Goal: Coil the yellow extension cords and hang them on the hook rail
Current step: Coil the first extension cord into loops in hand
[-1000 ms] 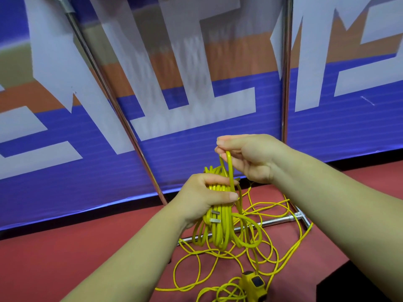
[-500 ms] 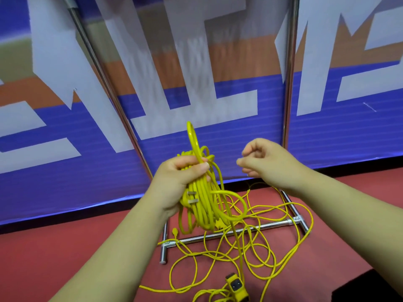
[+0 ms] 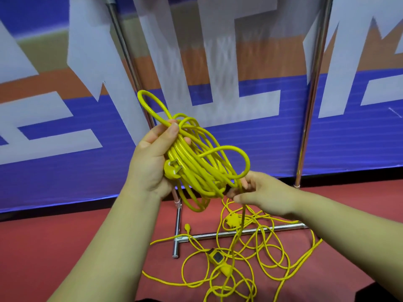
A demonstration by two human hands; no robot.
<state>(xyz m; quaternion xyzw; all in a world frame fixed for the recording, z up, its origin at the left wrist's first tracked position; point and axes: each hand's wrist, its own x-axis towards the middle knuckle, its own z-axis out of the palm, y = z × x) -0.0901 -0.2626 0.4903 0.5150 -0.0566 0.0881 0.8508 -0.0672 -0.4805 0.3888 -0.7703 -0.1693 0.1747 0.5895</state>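
Observation:
My left hand [image 3: 150, 162] grips a thick coil of yellow extension cord [image 3: 196, 162] at chest height, thumb across its top; a plug with metal prongs [image 3: 172, 170] lies against my palm. One loop sticks up above the thumb. My right hand [image 3: 257, 192] pinches the cord's loose strand at the coil's lower right end. That strand drops to the floor, where more yellow cord [image 3: 250, 258] lies tangled with a socket block [image 3: 216, 257]. No hook rail is in view.
A metal stand's floor bars [image 3: 239, 233] lie under the tangled cord on the red floor. Two chrome poles [image 3: 309, 105] rise in front of a blue, orange and white banner wall [image 3: 65, 127].
My left hand has tilted the coil so it lies slanted. My right hand, empty half a second ago, has dropped to the coil's lower end and taken the loose strand.

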